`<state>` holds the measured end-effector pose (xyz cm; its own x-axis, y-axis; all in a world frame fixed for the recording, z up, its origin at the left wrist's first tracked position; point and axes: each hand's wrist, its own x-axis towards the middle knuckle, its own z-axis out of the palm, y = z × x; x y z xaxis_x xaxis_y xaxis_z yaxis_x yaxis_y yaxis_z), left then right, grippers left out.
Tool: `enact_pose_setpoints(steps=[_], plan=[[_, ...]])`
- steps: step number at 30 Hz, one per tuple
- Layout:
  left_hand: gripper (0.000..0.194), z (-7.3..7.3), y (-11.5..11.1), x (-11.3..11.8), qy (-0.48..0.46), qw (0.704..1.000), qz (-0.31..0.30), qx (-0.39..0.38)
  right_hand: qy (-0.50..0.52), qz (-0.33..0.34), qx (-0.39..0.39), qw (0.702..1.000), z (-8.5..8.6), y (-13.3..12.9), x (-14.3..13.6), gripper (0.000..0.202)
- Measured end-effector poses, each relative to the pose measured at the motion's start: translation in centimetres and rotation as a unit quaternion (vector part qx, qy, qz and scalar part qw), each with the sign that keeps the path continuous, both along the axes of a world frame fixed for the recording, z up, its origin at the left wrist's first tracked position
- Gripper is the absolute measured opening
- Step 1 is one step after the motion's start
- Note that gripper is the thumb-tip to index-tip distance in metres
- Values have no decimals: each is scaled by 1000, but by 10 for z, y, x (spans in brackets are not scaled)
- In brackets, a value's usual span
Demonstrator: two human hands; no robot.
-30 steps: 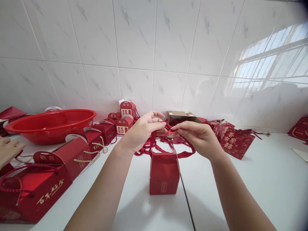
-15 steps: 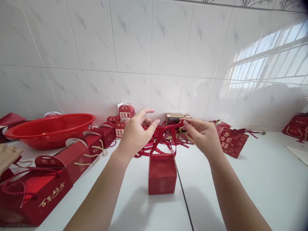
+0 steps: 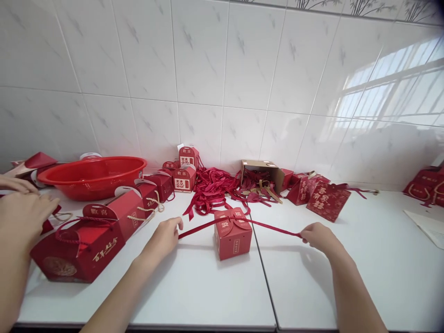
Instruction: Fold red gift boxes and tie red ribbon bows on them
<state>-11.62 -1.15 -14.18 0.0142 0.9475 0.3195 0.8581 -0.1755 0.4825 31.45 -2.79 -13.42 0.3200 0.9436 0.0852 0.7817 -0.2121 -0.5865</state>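
Observation:
A small red box (image 3: pixel 234 238) stands on the white table, its curved top flaps folded down and closed. Dark red ribbon (image 3: pixel 274 225) passes across the top and stretches out low to both sides. My left hand (image 3: pixel 165 237) pinches one end, left of the box. On the right, my right hand (image 3: pixel 315 236) is closed on the other end. Neither hand touches the box itself.
Another person's hands (image 3: pixel 26 210) are at the far left beside larger red boxes (image 3: pixel 83 249). Behind stand a red basin (image 3: pixel 97 173), a ribbon pile (image 3: pixel 215 185), an open cardboard box (image 3: pixel 260 164) and red bags (image 3: pixel 328 202). A seam crosses the table.
My hands have moved apart and down, drawing the ribbon out sideways. The box's top, upright before, now lies flat. The other person's hands have come further into view.

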Motion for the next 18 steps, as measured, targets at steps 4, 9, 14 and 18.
enact_pose_setpoints(steps=[4, 9, 14, 18], plan=[[13, 8, 0, 24, -47, 998, -20, 31, 10, 55, 42, 998, -3, 8, -25, 31], [35, 15, 4, 68, -144, 984, -105, 11, 85, 229, 68, 967, 4, 19, -93, 42], [31, 20, 1, 87, -187, 968, -167, -16, 130, 306, 54, 942, 7, 16, -134, 54], [29, 27, -4, 85, -207, 962, -174, -37, 137, 321, 33, 937, 13, -2, -140, 53]])
